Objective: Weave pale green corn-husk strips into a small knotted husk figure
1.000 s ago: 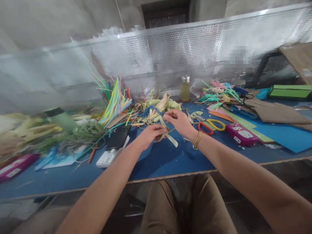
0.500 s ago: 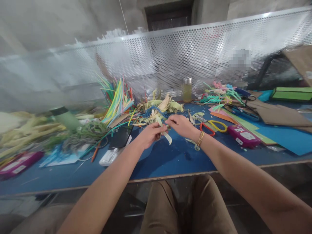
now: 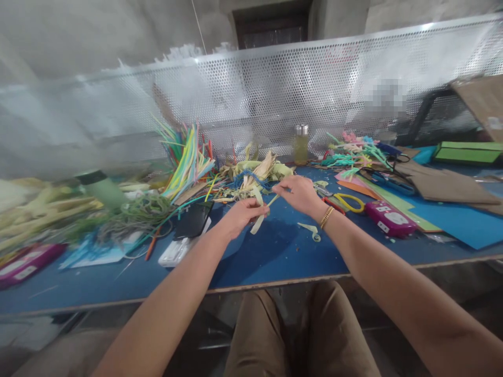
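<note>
My left hand (image 3: 244,215) pinches a pale green husk strip (image 3: 257,225) between thumb and fingers; its ends stick out above and below the grip. My right hand (image 3: 299,195), with a gold bracelet at the wrist, pinches the end of a thin pale piece (image 3: 272,200) that stretches across to the left fingertips. Whether this piece is part of the same strip I cannot tell. Both hands are above the blue table (image 3: 267,262). A curled pale scrap (image 3: 315,233) lies below my right hand. Behind the hands sits a heap of dry husks (image 3: 265,172) with blue cord.
Scissors with yellow handles (image 3: 349,202) and a purple box (image 3: 390,219) lie to the right. On the left are a black phone (image 3: 192,220), green yarn (image 3: 151,209) and a green bottle (image 3: 102,191). A perforated metal screen (image 3: 271,94) runs along the back.
My right hand has moved up and slightly right, away from my left hand. The thin piece now shows stretched between them. The left hand has barely moved.
</note>
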`<move>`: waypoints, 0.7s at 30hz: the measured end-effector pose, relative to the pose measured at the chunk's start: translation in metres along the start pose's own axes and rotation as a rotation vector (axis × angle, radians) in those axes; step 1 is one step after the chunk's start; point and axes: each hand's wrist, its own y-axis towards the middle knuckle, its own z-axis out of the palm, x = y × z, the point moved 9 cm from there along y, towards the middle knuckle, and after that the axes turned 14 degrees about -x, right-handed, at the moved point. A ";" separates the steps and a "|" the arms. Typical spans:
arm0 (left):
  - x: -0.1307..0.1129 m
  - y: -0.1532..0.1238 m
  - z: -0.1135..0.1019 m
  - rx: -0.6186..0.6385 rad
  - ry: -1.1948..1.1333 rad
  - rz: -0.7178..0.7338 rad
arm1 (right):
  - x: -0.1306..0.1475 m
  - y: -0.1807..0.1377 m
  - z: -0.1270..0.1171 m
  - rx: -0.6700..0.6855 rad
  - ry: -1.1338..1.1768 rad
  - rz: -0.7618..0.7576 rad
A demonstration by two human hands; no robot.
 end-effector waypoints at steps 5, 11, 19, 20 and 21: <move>0.002 -0.005 0.012 0.118 0.011 -0.019 | 0.005 -0.007 0.018 0.094 0.286 0.090; 0.006 -0.006 0.017 0.141 -0.113 -0.110 | 0.004 -0.014 0.034 0.129 0.658 0.306; 0.008 -0.003 0.015 0.076 -0.182 -0.143 | 0.011 -0.016 0.040 0.151 0.829 0.333; 0.008 -0.004 0.014 0.069 -0.181 -0.154 | 0.011 -0.015 0.040 0.138 0.833 0.334; 0.008 -0.004 0.014 0.062 -0.177 -0.163 | 0.011 -0.015 0.039 0.124 0.836 0.333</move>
